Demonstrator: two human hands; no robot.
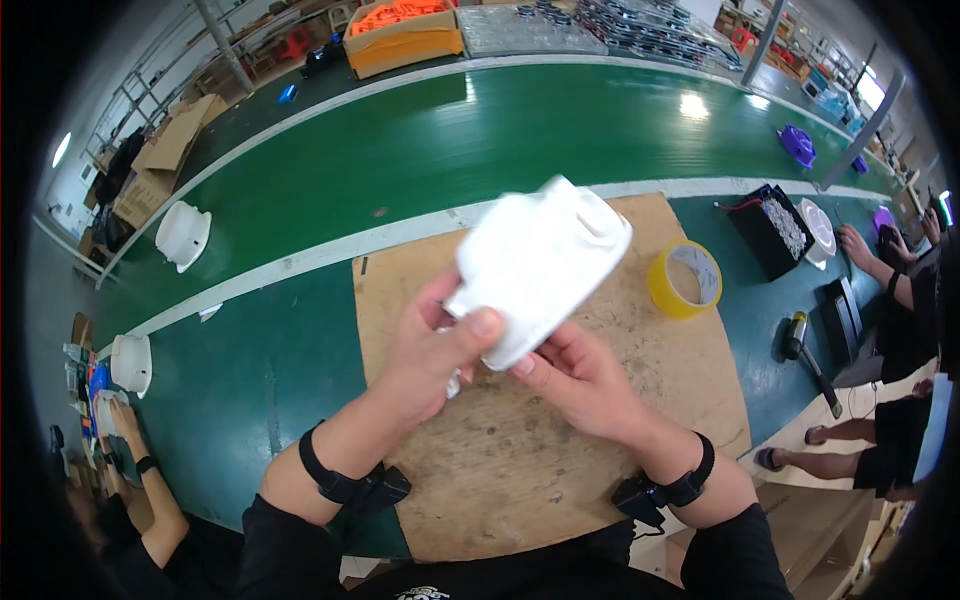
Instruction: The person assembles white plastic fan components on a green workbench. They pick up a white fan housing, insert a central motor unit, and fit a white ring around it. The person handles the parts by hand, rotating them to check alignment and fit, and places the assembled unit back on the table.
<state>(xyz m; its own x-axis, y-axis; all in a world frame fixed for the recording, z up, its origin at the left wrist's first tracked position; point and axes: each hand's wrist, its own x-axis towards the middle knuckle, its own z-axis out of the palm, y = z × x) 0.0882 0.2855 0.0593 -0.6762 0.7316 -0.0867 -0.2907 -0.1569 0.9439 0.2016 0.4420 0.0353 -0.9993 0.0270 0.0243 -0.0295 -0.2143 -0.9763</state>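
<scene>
A broad green conveyor belt [330, 165] is being bordered on its near side by a pale rail, and the green surface [280, 350] below it is being partly covered by a brown board [560, 470]. Beyond the belt, an orange-brown carton [405, 58] is being filled by bright orange parts [395, 14], which are being shown at its open top. On the surface at the right, an open black box [754, 232] is being occupied by many small white pieces [787, 224].

A white plastic housing [540, 265], slightly blurred, is being held tilted above the board, between and forward of both hands. Its lower left side is being gripped by the left hand [428, 355], the thumb being laid over the near face. Its lower end is being pinched by the right hand [590, 385], the fingers being kept curled against it. A hammer [818, 375] is being supported on the surface beyond the board's right side, and a yellow tape roll [685, 280] is being carried near that edge, apart from the right hand.
</scene>
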